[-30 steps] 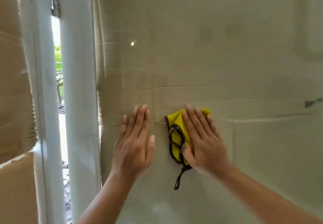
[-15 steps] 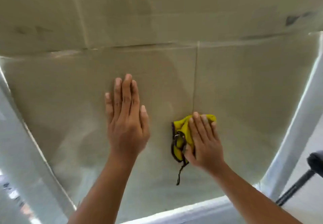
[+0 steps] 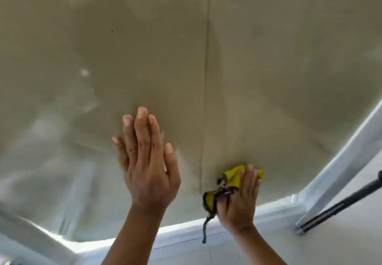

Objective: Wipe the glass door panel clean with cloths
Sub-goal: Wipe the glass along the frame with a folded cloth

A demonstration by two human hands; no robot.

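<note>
The glass door panel [image 3: 206, 62] fills the view, with brown cardboard behind it and a vertical seam down the middle. My left hand [image 3: 146, 161] lies flat on the glass, fingers together and pointing up, holding nothing. My right hand [image 3: 239, 198] presses a crumpled yellow cloth [image 3: 233, 177] with dark edging against the glass low on the panel, right of the seam. A dark cord from the cloth hangs below the hand.
A white door frame [image 3: 186, 235] runs along the panel's bottom edge and up the right side [image 3: 347, 155]. A black rod [image 3: 341, 202] slants at the right edge. Pale floor lies below the frame.
The view has tilted down from mid-panel to the panel's bottom. Both hands have slid lower on the glass, and the right hand with the cloth now sits just above the bottom frame.
</note>
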